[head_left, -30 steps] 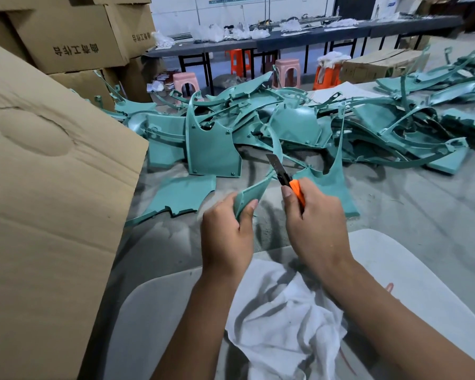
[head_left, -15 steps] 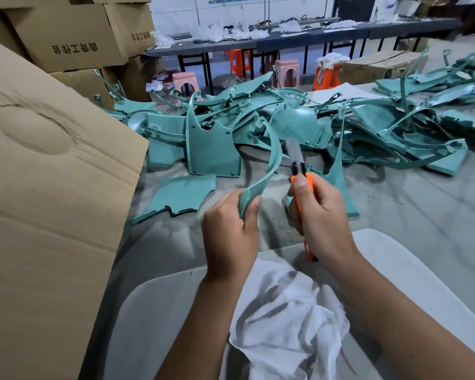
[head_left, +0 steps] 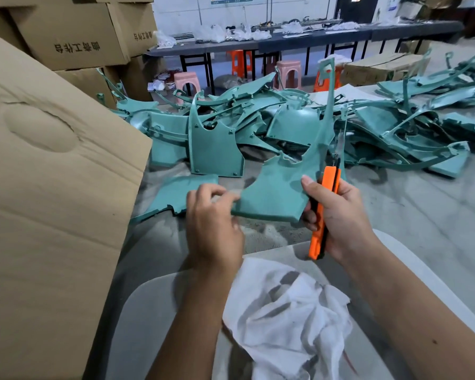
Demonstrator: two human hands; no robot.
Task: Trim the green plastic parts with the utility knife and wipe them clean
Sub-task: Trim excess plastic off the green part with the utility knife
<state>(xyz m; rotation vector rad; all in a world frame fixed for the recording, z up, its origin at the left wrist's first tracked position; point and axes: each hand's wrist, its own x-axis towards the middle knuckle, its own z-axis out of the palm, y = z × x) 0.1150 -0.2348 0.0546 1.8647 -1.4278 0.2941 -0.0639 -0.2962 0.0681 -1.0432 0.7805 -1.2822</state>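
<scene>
Head view
Left hand: it is gripping the near left corner of the green plastic part, the fingers curling over the top edge; the hand is motion-blurred, so I cannot tell exactly how the thumb is lying.
Right hand: it is holding the utility knife in a closed grip, fingers wrapping the orange handle, while the thumb is pressing flat against the part's right side.
Green plastic part: it is being held up above the grey table, between the two hands, its broad panel facing the camera and its long narrow arm rising upright toward the far stools.
Utility knife: the handle is standing nearly upright, just beside the part's right edge; the blade is pointing upward along that edge, blurred, so whether it is touching the plastic cannot be told.
White cloth: it is lying crumpled below the hands, on a pale rounded board nearest the camera.
Pile of green parts: it is spreading across the table beyond the hands, with one flat piece lying just left of the left hand.
Cardboard sheet: it is leaning in at the left edge.
Cardboard boxes: they are sitting stacked behind it.
Background: a long dark bench is standing well apart, with pink and orange stools under it.
</scene>
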